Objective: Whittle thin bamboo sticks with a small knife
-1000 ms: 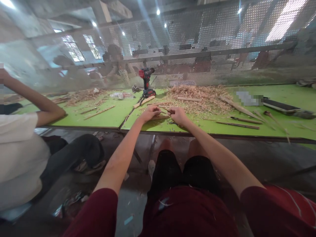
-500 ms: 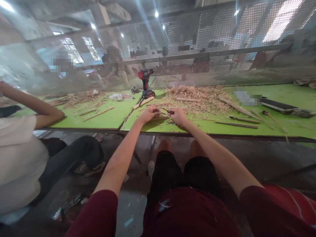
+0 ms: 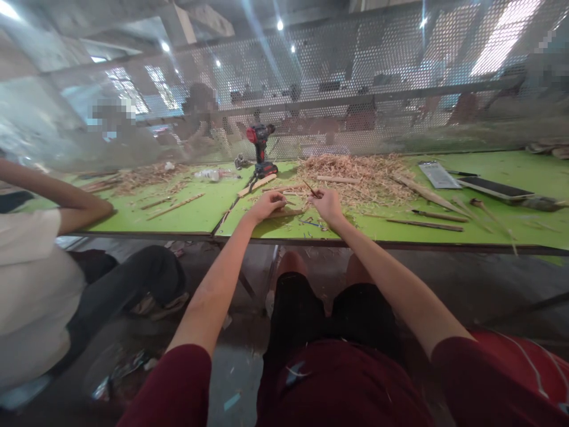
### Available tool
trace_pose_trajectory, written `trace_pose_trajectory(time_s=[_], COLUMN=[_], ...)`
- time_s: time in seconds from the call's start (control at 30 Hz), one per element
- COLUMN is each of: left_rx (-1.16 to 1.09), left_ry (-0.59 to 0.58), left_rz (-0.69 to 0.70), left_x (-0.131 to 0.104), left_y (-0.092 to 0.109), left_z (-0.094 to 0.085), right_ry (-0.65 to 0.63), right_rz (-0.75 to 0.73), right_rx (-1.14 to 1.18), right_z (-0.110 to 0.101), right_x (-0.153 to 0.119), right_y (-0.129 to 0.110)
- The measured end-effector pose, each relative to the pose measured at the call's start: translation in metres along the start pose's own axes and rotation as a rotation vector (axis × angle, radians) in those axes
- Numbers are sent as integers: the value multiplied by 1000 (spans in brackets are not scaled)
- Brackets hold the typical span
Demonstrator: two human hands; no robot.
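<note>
Above the near edge of the green table [image 3: 186, 220], my left hand [image 3: 265, 205] has its fingers closed in a pinch. A small pale tip shows at those fingertips, too small to name. Just to the right, my right hand [image 3: 328, 207] grips a thin brown stick-like tool [image 3: 310, 189], which points up and to the left. Its tip is apart from my left hand. Beneath my hands lies a flat wooden piece [image 3: 287, 212], partly covered by the left one. A thin blue item [image 3: 313, 223] rests beside my right hand.
A red and black cordless drill [image 3: 261, 151] stands behind my hands. Wood shavings [image 3: 355, 166] are heaped at the back. Long tools [image 3: 424, 225], a phone [image 3: 495, 187] and a packet [image 3: 439, 175] lie at right. A person's elbow [image 3: 100, 209] rests at left.
My right hand has moved slightly right, away from my left hand. The tool in it now tilts upward, and the gap between my hands is wider.
</note>
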State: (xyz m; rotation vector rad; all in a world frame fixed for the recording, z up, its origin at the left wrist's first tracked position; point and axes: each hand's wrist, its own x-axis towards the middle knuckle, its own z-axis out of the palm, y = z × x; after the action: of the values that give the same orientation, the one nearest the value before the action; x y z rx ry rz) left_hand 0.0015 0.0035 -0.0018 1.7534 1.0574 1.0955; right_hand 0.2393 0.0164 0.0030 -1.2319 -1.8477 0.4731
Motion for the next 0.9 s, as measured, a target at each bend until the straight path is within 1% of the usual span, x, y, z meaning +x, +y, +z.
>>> trace_pose_trajectory(time_s=[0.1, 0.17, 0.33, 0.6, 0.9], left_rx=[-8, -14, -24, -40, -52], left_ry=[35, 54, 78, 96, 103], left_rz=[-19, -29, -43, -53, -64], left_x=[-1, -1, -1, -2, -2], left_y=[0, 0, 2, 3, 3], left_z=[0, 0, 2, 3, 2], right_ry=[63, 68, 42, -17, -30], right_rz=[53, 70, 90, 98, 107], right_rx=[3, -1, -44, -60, -88], right_z=[-2, -4, -10, -14, -16], right_x=[-1, -2, -5, -9, -10], right_y=[-4, -8, -17, -24, -25])
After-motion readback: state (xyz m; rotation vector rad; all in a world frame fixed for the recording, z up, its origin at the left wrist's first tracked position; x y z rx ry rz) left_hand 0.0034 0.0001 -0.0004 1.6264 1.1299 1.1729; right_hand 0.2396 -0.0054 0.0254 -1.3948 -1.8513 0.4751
